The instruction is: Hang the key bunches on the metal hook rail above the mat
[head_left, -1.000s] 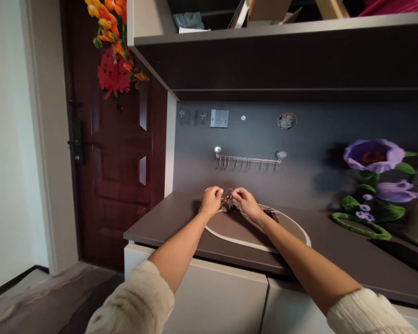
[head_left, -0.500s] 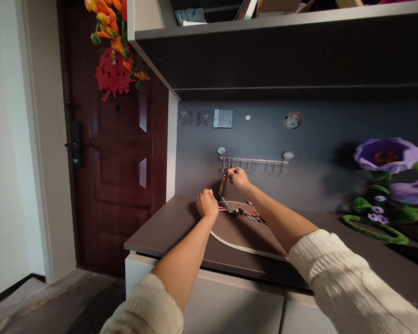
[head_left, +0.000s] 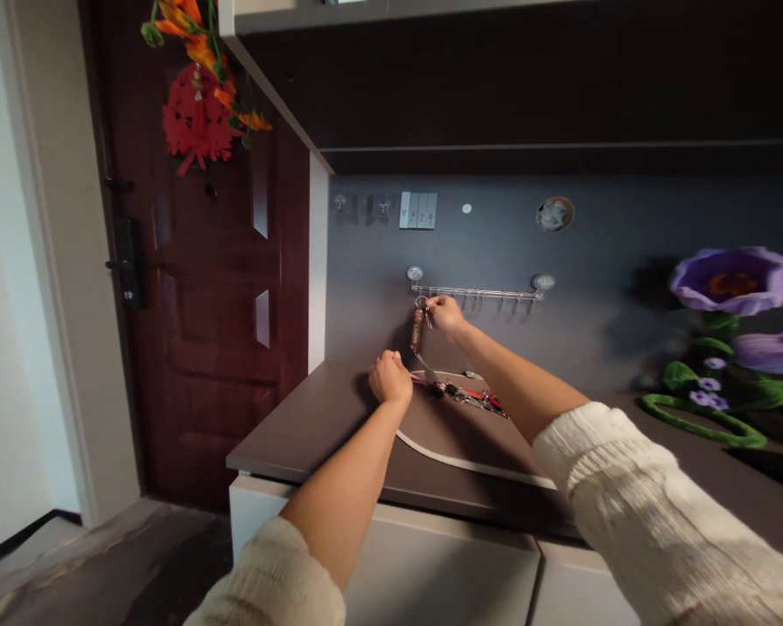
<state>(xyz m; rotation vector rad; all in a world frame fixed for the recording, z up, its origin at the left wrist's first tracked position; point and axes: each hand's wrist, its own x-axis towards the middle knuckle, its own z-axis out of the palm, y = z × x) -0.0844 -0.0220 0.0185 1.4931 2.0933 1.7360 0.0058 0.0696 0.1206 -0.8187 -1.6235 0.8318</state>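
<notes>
The right hand (head_left: 446,316) has risen from low over the counter (head_left: 339,404) to the left end of the hook rail (head_left: 479,294), bringing up a key ring (head_left: 421,303) with a hanging brown tag (head_left: 417,330). The left hand (head_left: 390,379) is now lower than the right and well apart from it. The other keys (head_left: 478,398), once bunched between both hands, now lie strung out.

Background: dark red door (head_left: 199,348) at left bearing a red cut-out ornament (head_left: 199,117); orange flowers (head_left: 192,35) near it; switch panel (head_left: 418,210) on grey wall; purple flowers (head_left: 737,280) at right, above green leaves.
</notes>
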